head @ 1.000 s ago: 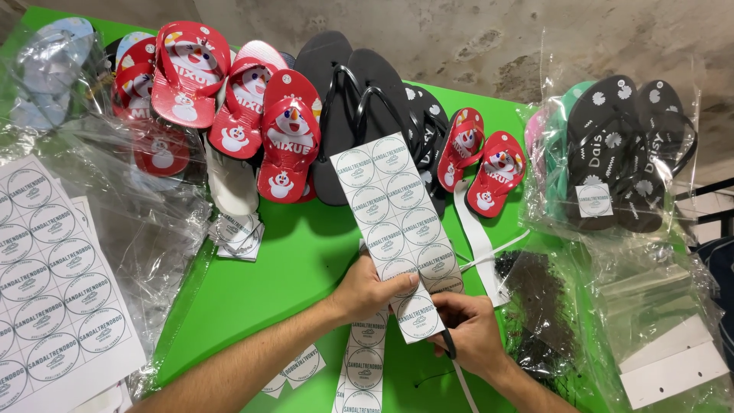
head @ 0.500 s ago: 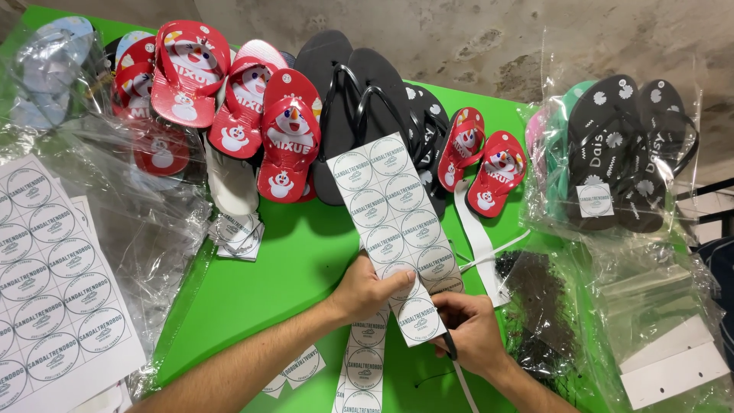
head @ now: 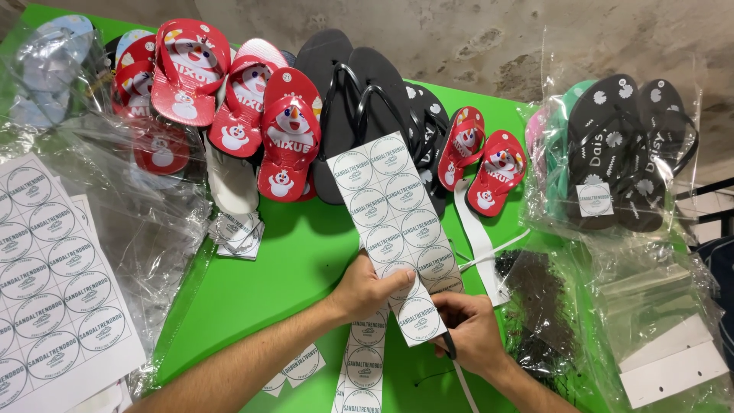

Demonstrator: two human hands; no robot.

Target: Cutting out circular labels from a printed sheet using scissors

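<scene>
My left hand pinches a long white strip of round stickers, two columns wide, held tilted above the green table. At the strip's lower right edge, my right hand grips a small dark-handled tool, likely scissors, with only the handle showing. Another cut sticker strip lies on the table under my hands. Small cut sticker pieces rest near my left forearm.
Red snowman flip-flops, black flip-flops and a small red pair line the back. Bagged dark and green sandals sit at right. A large sticker sheet and clear bags lie left; bags with white cards right.
</scene>
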